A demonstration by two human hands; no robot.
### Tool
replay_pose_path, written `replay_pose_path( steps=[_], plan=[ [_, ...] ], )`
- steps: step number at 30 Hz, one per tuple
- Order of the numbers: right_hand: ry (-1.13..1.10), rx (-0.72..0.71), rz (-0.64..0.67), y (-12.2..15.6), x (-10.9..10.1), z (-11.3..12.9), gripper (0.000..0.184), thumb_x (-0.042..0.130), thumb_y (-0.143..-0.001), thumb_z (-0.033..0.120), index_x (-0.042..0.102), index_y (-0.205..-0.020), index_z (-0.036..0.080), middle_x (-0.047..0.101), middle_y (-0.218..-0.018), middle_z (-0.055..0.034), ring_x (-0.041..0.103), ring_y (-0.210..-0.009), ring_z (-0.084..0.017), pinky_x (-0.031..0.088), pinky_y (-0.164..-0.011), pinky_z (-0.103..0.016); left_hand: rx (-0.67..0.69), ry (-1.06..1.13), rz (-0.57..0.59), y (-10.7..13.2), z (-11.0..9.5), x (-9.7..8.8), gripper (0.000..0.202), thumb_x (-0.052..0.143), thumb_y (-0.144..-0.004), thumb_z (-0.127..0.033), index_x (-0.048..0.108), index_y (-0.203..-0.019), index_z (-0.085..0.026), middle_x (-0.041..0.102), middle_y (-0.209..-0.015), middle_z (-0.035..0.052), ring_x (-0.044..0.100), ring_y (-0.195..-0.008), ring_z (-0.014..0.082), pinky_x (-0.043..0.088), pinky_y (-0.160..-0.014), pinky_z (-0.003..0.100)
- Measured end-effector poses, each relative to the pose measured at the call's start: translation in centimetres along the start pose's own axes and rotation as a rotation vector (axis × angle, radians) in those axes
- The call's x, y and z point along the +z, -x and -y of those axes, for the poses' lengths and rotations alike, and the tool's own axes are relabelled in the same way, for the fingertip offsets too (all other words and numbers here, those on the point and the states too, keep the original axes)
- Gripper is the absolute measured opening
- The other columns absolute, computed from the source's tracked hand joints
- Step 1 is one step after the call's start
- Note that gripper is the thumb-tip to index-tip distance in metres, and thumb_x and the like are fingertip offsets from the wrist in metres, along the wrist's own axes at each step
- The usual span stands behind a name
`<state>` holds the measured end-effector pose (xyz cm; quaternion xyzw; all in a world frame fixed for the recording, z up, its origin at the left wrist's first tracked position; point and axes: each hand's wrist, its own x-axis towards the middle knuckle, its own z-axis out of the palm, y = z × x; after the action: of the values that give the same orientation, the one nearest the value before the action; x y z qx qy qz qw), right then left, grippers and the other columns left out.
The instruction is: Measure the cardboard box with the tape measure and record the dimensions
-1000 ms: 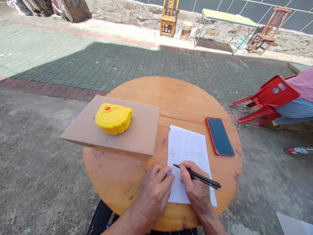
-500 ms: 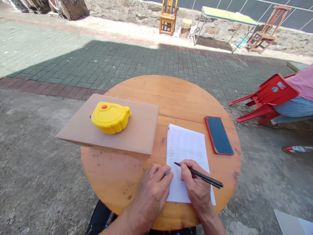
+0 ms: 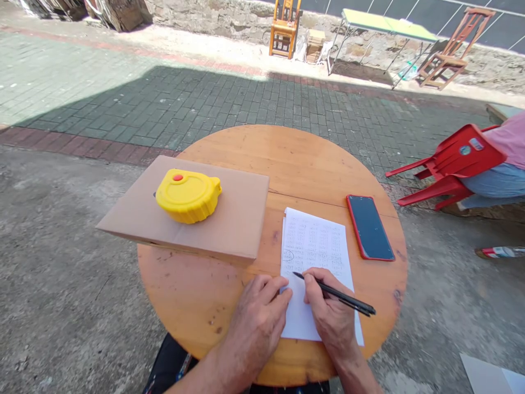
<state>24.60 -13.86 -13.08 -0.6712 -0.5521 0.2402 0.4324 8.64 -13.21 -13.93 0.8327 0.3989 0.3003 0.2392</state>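
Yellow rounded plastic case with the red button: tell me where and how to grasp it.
Probably best pinched between near and far sides, from above: the yellow rounded plastic case lies flat on the brown cardboard box, uncovered, with a thick, ridged near wall.

The pen (image 3: 348, 299) is black. The paper (image 3: 298, 317) is white with rows of grey writing (image 3: 314, 243). The tool (image 3: 188, 198) is yellow with a red dot (image 3: 178, 178).

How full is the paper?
Partly filled: the paper shows rows of writing on its upper part, while its visible lower part looks blank.
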Motion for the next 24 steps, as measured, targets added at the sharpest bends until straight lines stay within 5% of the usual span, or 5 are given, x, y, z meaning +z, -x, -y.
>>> replay_pose_path(
  steps=[13,24],
  plan=[
    [-0.070,0.004,0.043,0.14,-0.44,-0.03,0.021,0.055,-0.091,0.026,0.064,-0.072,0.020,0.054,-0.051,0.0049,0.051,-0.046,-0.012,0.042,-0.048,-0.023,0.001,0.012,0.013,0.24,0.16,0.16,0.029,0.050,-0.086,0.000,0.063,-0.106,-0.017,0.063,-0.113,0.0085,0.051,-0.091,0.0224,0.050,-0.080,0.037],
    [-0.307,0.108,-0.200,-0.14,-0.05,0.12,0.014,0.062,-0.091,0.031,0.065,-0.100,0.021,0.073,-0.076,-0.0002,0.061,-0.053,-0.011,0.053,-0.054,-0.025,0.000,0.001,-0.010,0.24,0.32,0.38,0.023,0.051,-0.090,-0.005,0.065,-0.099,-0.020,0.064,-0.112,0.0072,0.054,-0.094,0.0218,0.050,-0.082,0.038]
  ],
)
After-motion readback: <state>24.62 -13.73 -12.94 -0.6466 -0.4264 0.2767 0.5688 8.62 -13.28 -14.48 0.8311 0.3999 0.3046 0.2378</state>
